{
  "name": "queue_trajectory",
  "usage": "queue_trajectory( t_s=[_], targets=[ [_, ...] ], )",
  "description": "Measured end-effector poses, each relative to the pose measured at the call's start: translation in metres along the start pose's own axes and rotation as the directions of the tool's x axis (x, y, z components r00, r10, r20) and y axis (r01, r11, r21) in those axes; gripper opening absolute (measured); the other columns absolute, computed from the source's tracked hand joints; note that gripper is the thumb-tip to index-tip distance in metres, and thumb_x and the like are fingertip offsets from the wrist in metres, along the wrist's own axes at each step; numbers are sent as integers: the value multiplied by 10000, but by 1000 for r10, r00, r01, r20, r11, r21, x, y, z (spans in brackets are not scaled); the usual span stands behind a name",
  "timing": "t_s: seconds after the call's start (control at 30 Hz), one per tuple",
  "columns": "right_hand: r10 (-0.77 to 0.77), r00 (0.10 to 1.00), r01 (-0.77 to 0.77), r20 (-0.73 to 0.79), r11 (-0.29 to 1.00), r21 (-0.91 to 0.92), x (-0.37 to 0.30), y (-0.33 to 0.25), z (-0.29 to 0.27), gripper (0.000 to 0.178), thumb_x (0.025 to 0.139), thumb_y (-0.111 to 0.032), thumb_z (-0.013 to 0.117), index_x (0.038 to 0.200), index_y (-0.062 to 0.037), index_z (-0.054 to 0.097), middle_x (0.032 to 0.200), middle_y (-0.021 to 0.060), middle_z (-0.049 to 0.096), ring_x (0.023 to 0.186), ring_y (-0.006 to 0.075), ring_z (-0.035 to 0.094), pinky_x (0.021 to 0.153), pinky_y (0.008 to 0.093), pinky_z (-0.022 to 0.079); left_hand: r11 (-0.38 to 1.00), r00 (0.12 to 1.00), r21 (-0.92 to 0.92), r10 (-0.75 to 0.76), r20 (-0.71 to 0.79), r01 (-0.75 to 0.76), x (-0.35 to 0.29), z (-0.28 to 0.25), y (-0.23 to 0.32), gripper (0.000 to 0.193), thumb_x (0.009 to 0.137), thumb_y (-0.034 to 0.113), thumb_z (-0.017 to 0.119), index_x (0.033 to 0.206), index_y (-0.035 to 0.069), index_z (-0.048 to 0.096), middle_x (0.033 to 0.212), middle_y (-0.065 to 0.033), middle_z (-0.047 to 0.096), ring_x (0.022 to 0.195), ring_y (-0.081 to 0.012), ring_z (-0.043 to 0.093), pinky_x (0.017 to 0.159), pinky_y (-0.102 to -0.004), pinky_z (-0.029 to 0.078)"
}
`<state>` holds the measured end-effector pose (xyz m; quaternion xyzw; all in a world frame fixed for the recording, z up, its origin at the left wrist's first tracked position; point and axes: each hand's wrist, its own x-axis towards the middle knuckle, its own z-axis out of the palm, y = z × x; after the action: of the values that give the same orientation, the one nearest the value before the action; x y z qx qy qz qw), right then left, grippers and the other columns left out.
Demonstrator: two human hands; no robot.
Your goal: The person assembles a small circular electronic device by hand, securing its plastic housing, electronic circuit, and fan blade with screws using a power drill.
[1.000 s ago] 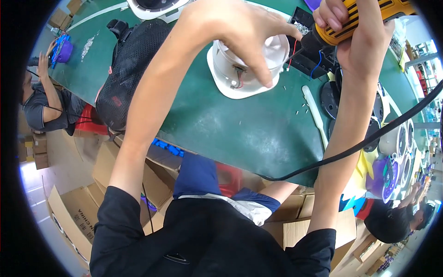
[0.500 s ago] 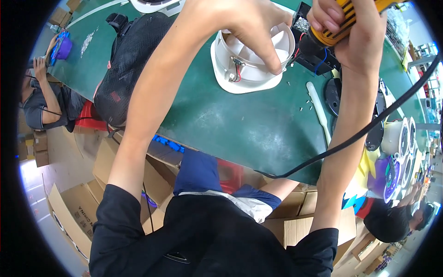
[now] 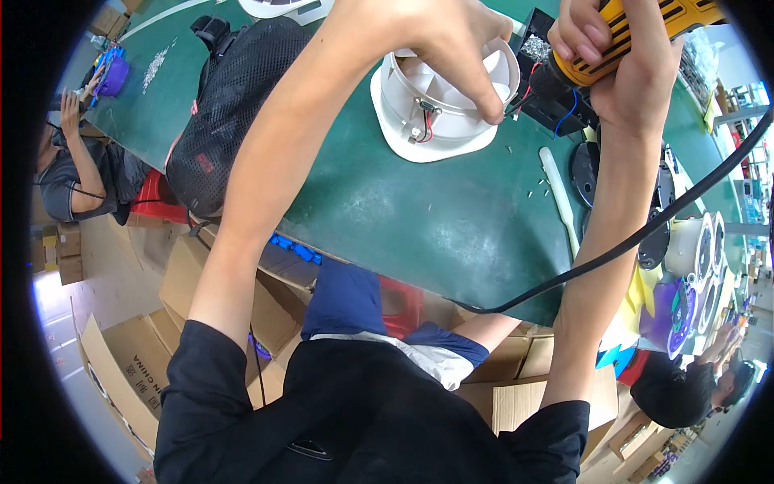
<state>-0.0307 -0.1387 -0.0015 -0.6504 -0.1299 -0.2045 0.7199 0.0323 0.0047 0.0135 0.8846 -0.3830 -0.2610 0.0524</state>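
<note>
My left hand [image 3: 459,58] spans the top of a white round plastic housing [image 3: 405,95], its thumb on the near right rim and its fingers toward the far rim. Inside the housing are white vanes or dividers, partly hidden by the hand. A small connector with red and black wires [image 3: 426,121] sits on its outer wall. My right hand [image 3: 633,93] is wrapped round a yellow and black electric screwdriver [image 3: 592,68], tilted so its bit points at the housing's right side, close to my left thumb. Whether the bit touches a screw there is too small to tell.
A black box of small screws [image 3: 535,47] stands behind the bit. Loose screws and a white stick-like tool [image 3: 558,189] lie on the green table [image 3: 371,218]. A black mesh bag [image 3: 234,113] is left; a black cable [image 3: 645,234] crosses my right forearm. Co-workers sit both sides.
The view has shifted slightly. Both hands keep their grips, and the screwdriver's bit stays at the housing's right side.
</note>
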Motion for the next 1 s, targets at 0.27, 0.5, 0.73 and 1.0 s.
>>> queue_trajectory(
  t_s=[0.27,0.5,0.73,1.0],
  targets=[
    [-62,997,62,-50,998,2,2,4,-1,276,928,-292,652,893,-50,525,469,-21,419,348,83,424,353,234,395,994,954,43,-88,-288,105,-1,25,5,847,611,549,702,1283,52,566,1142,-183,637,986,-318,676,769,-357,584],
    [-91,994,89,-61,995,-32,3,3,-4,287,920,-302,659,895,-50,525,472,-25,422,350,82,429,357,231,407,992,945,67,-82,-317,108,0,28,4,861,606,557,708,1288,51,564,1148,-182,638,950,-322,685,744,-369,596],
    [-78,996,77,-54,997,-20,2,5,-3,274,928,-291,651,909,-52,517,475,-26,421,350,81,424,355,231,405,994,948,59,-67,-311,90,0,27,2,861,612,569,705,1282,45,568,1130,-193,646,933,-324,693,720,-367,603],
    [-530,791,77,306,583,809,41,50,2,246,991,-296,537,1022,-67,451,488,-26,385,348,86,372,350,239,386,993,955,36,-95,-283,110,2,28,0,857,630,574,702,1293,50,557,1187,-195,634,925,-325,695,718,-361,600]
  ],
)
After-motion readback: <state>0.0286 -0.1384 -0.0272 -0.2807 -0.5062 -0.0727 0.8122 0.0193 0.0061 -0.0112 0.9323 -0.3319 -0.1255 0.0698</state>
